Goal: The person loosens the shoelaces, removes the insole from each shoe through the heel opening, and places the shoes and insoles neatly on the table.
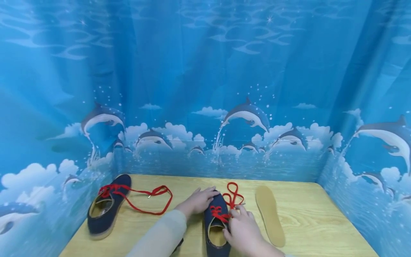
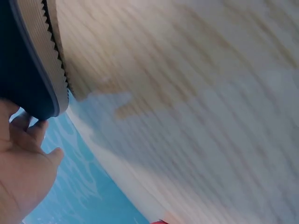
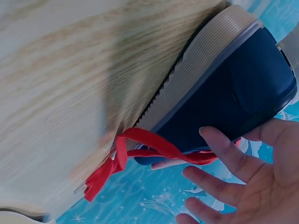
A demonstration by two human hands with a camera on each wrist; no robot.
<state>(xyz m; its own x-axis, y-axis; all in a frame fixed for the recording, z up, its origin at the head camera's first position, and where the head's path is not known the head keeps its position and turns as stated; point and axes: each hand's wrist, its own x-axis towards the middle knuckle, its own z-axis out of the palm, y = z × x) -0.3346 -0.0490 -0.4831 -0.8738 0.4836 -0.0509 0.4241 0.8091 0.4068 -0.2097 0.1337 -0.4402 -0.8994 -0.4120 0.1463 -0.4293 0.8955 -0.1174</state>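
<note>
A dark navy shoe (image 1: 217, 248) with red laces stands on the table in front of me, toe pointing away. My left hand (image 1: 200, 200) rests on its toe with the fingers laid over the top; in the left wrist view that hand (image 2: 25, 163) is at the toe end. My right hand (image 1: 244, 228) is along the shoe's right side by the laces. Seen from the right wrist, its fingers (image 3: 219, 186) are spread and loosely extended beside the shoe's upper (image 3: 210, 98). The loose red lace (image 3: 135, 144) trails past them onto the table, curling in loops beyond the hand.
At the left lies a second navy shoe (image 1: 104, 226), its long red lace (image 1: 154, 213) stretched across the wooden table (image 1: 316, 221). A tan insole (image 1: 270, 216) lies right of my right hand. A blue dolphin-print curtain (image 1: 205, 71) surrounds the table's back and sides.
</note>
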